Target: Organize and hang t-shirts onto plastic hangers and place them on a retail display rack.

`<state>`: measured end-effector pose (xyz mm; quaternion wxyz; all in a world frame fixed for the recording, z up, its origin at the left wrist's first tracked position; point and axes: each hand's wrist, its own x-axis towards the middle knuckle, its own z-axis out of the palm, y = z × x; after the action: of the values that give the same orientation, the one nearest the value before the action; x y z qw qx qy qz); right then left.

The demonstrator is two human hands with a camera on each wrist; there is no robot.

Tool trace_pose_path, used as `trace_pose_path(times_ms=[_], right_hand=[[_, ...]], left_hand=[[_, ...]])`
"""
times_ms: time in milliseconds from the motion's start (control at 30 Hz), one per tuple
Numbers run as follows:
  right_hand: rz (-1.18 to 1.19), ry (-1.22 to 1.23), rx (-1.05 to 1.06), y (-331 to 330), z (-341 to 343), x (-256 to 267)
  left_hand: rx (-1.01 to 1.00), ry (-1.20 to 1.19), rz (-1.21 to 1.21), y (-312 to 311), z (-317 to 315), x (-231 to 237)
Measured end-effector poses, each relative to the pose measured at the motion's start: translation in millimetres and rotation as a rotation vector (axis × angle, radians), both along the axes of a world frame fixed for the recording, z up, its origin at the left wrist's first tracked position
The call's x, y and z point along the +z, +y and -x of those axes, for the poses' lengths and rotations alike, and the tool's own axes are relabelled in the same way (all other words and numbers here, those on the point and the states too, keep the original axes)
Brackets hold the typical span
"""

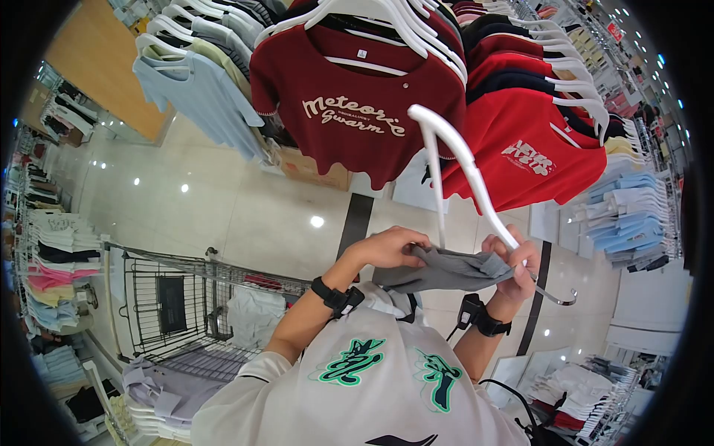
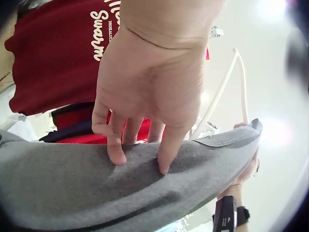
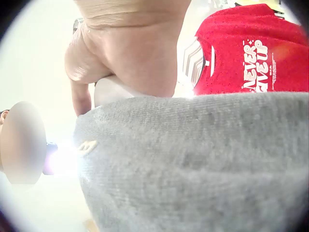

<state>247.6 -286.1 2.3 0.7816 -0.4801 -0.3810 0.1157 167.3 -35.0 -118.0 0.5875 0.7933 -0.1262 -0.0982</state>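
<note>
In the head view, a grey knit garment (image 1: 446,269) is bunched between both hands in front of the chest. The left hand (image 1: 390,247) pinches its upper edge; the left wrist view shows thumb and fingers over the cloth's rim. At the other end, the right hand (image 1: 515,260) grips a white clothes hanger (image 1: 476,178) together with a fold of the garment. The hanger stands tilted up and away, its metal hook (image 1: 561,299) jutting out past the right hand. A small pale emblem (image 3: 88,147) shows on the grey cloth in the right wrist view.
Ahead hang a maroon shirt (image 1: 349,111) and a red shirt (image 1: 539,149) on racks. Light blue shirts (image 1: 201,89) hang at the upper left. A wire shopping cart (image 1: 171,305) with clothes inside stands left of the person. Stacked clothes (image 1: 580,394) lie at lower right.
</note>
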Motion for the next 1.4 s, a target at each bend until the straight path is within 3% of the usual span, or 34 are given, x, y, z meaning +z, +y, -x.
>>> trace_pose_path(times_ms=[267,367,433,500,600,767,900,1000,1133,1400], right_hand=[[0.142,0.089,-0.176,-35,11,-32],[0.201,0.034,-0.233,-39,22,-31],[0.198,0.007,-0.320,-40,21,-29],[0.139,0.039,-0.321,-49,14,-33],[0.122,0.042,-0.322,-54,-3,-29],[0.200,0.023,-0.296,-62,-24,-18],[0.296,0.031,-0.336,-82,-30,-23],[0.327,0.039,-0.335,-99,-30,-34],[0.334,0.046,-0.304,-106,-37,-49],[0.421,-0.049,-0.227,-103,-42,-57]], left_hand=[[0.136,0.127,-0.167,24,29,5],[0.283,0.212,-0.035,15,44,11],[0.462,0.064,0.076,11,48,24],[0.388,-0.175,0.025,8,51,17],[0.242,0.034,0.014,-4,47,55],[0.151,0.044,-0.030,-28,37,41],[0.361,0.120,0.008,-42,31,42],[0.576,-0.049,0.091,-60,26,41],[0.597,-0.210,0.058,-67,31,52],[0.829,-0.234,0.126,-74,49,50]])
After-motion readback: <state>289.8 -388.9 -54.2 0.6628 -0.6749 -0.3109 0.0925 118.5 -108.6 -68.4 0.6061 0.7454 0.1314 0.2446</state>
